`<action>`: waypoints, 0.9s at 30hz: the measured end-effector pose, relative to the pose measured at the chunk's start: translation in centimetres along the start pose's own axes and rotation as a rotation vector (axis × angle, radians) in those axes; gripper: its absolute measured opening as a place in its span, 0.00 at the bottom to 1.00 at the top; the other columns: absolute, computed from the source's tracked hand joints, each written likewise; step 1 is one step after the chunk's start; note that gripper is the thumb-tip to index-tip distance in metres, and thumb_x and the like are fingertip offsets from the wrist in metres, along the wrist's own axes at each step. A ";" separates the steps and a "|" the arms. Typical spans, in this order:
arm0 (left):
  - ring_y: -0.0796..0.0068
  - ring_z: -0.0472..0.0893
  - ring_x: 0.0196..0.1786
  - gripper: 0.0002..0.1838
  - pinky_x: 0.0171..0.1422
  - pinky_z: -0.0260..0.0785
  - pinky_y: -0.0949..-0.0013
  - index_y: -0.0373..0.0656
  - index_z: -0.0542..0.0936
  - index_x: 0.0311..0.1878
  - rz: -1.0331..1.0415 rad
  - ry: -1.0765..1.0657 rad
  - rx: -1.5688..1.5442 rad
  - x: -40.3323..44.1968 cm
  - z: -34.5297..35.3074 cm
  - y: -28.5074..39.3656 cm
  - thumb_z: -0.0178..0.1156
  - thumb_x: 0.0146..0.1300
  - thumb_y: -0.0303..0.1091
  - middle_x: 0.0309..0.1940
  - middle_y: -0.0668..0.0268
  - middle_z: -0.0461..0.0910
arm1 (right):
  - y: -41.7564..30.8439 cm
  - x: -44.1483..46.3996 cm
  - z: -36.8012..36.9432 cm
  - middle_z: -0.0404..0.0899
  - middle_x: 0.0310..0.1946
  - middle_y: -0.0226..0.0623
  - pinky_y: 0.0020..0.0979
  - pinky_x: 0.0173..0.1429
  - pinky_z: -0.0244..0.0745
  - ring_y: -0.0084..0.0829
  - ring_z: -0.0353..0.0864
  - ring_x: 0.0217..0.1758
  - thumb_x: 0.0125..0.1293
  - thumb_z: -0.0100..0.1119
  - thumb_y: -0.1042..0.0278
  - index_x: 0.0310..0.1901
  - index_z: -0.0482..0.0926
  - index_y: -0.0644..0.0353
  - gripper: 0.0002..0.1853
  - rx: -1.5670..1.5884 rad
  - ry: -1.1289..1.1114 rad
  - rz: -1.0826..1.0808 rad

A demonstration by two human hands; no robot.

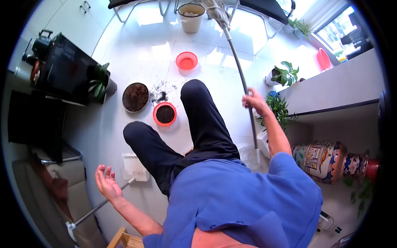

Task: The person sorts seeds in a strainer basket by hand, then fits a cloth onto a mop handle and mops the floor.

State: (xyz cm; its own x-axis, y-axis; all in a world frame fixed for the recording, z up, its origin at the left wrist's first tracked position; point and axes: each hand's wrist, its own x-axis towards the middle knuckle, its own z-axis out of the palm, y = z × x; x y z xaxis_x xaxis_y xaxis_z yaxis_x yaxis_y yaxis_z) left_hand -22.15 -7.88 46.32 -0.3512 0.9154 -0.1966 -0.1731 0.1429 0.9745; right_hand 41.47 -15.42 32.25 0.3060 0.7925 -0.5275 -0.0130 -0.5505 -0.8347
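Observation:
My right hand (257,102) is closed around the long dark handle of a mop (237,62). The mop's grey stringy head points away at the top, and its pale end cap reaches down beside my hip. Out to the left, my left hand (108,182) is palm up with fingers apart and nothing in it. Near that hand lies a white dustpan (135,168) with a long grey handle slanting to the lower left. Between and beyond my knees are a red pot of dark soil (165,114) and a round basin of brown soil (135,98).
Loose soil (159,96) is scattered on the white tile floor. A red bowl (186,61) and a beige bucket (191,18) stand farther off. Potted plants (281,74) and a large patterned vase (320,160) are at right. A black cabinet (66,66) and a chair (72,182) are at left.

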 end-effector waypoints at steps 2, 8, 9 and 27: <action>0.74 0.75 0.48 0.15 0.49 0.64 0.71 0.45 0.75 0.52 -0.011 0.017 -0.016 -0.1 0.1 -0.4 0.54 0.70 0.44 0.48 0.69 0.75 | 7.8 -1.0 1.7 0.79 0.27 0.33 0.28 0.32 0.75 0.23 0.79 0.27 0.61 0.63 0.55 0.33 0.77 0.59 0.15 -0.101 0.084 0.125; 0.74 0.75 0.47 0.16 0.48 0.65 0.71 0.45 0.75 0.51 -0.111 0.064 0.061 1.3 0.5 -2.3 0.56 0.69 0.45 0.47 0.69 0.74 | 14.3 -1.3 3.6 0.80 0.31 0.53 0.44 0.45 0.73 0.49 0.81 0.40 0.61 0.55 0.51 0.36 0.80 0.63 0.20 -0.470 0.545 0.113; 0.74 0.75 0.47 0.16 0.48 0.65 0.71 0.45 0.75 0.51 -0.118 0.082 0.070 1.9 0.8 -2.5 0.57 0.68 0.45 0.47 0.69 0.74 | 14.5 0.1 2.7 0.81 0.31 0.54 0.45 0.45 0.73 0.51 0.81 0.40 0.61 0.54 0.51 0.36 0.80 0.63 0.20 -0.541 0.562 0.098; 0.71 0.76 0.42 0.16 0.41 0.68 0.71 0.44 0.73 0.52 -0.224 0.181 0.218 1.2 0.0 -6.1 0.55 0.69 0.44 0.46 0.66 0.74 | -6.8 34.2 0.0 0.77 0.23 0.47 0.36 0.26 0.79 0.36 0.82 0.23 0.60 0.47 0.76 0.46 0.69 0.68 0.12 -0.280 0.289 0.044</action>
State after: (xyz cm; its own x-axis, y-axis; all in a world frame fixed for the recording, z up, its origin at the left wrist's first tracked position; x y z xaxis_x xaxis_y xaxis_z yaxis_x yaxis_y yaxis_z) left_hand -21.51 -7.64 40.17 -0.4871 0.7739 -0.4047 -0.0702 0.4272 0.9014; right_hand 52.03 15.42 19.84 0.5663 0.6822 -0.4624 0.2153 -0.6640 -0.7160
